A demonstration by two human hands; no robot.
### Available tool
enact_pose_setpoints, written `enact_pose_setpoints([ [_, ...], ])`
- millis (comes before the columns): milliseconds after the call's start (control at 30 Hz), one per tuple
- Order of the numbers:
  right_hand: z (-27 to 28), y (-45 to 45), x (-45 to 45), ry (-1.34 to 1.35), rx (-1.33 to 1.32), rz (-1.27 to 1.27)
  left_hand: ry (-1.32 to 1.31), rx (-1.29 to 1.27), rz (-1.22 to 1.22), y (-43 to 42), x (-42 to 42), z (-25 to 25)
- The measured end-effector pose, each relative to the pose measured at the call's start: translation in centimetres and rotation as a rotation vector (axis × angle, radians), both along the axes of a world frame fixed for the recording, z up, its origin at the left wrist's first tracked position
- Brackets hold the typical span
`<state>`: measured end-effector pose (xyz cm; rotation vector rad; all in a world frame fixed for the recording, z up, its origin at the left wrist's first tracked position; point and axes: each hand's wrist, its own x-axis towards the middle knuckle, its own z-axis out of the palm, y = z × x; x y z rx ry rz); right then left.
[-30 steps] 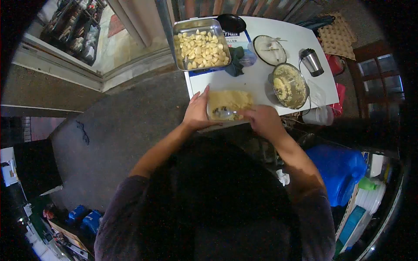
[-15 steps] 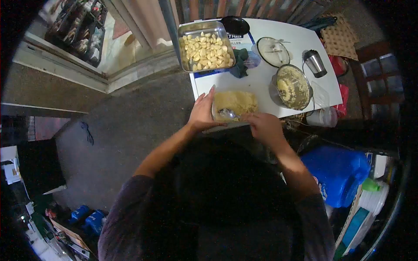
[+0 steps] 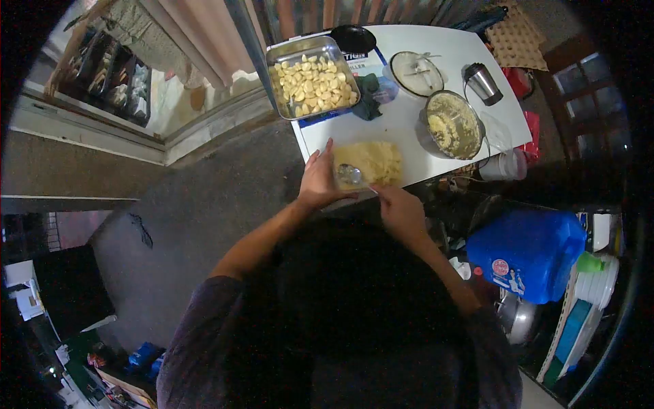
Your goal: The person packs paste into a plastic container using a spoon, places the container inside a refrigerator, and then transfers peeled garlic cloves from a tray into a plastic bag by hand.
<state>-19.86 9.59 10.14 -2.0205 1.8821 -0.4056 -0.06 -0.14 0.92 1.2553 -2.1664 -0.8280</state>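
A clear rectangular container [image 3: 383, 165] of pale yellow mash sits at the near edge of the white table [image 3: 395, 129]. My left hand [image 3: 318, 180] is braced against its left side, thumb along the near edge and fingers pointing up. In my right hand [image 3: 402, 210], at the container's near right, is the handle of a metal spoon [image 3: 350, 174]. The spoon's bowl lies on the mash at the left end. To the right stands a blender jar [image 3: 451, 125] with yellow mash smeared inside.
Peeled garlic cloves fill a metal tray [image 3: 313, 82] at the back left. Beside it lie a dark cloth [image 3: 368, 99] and a black bowl [image 3: 353, 39]. A round lid [image 3: 417, 73] and a steel cup [image 3: 483, 84] are farther right. A blue jug [image 3: 526, 253] stands below right.
The spoon's bowl has shifted slightly left on the mash, and my right hand has moved lower and nearer to me. The view has tilted a little. My left hand stays at the container.
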Motion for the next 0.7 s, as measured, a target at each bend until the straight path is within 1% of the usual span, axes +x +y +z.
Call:
enact_pose_setpoints([
  [67,1.5,0.5,0.5,0.002,-0.046,-0.074,-0.004,0.018,0.006,0.1,0.0,-0.2],
  [167,2.8,0.8,0.9,0.09,0.088,-0.147,-0.005,0.047,0.018,0.2,-0.7,-0.1],
  [267,-0.3,0.8,1.0,-0.025,-0.032,-0.092,-0.065,0.035,0.078,0.9,-1.4,-0.1],
  [367,-0.9,0.9,3.1,-0.113,-0.116,-0.157,-0.067,0.053,0.065,0.8,-1.3,-0.3],
  [467,-0.9,1.5,3.8,-0.064,0.048,-0.179,-0.108,-0.15,0.106,1.5,-1.7,-1.7],
  [567,1.5,1.1,4.0,0.066,0.278,-0.151,-0.118,-0.068,0.046,1.4,-1.4,-1.0],
  [667,-0.9,2.2,3.6,0.099,-0.052,-0.305,-0.024,0.003,-0.019,0.5,-0.6,0.6],
  [700,-0.6,2.3,4.0,0.088,-0.063,-0.307,0.079,0.019,-0.056,0.1,-0.3,0.5],
])
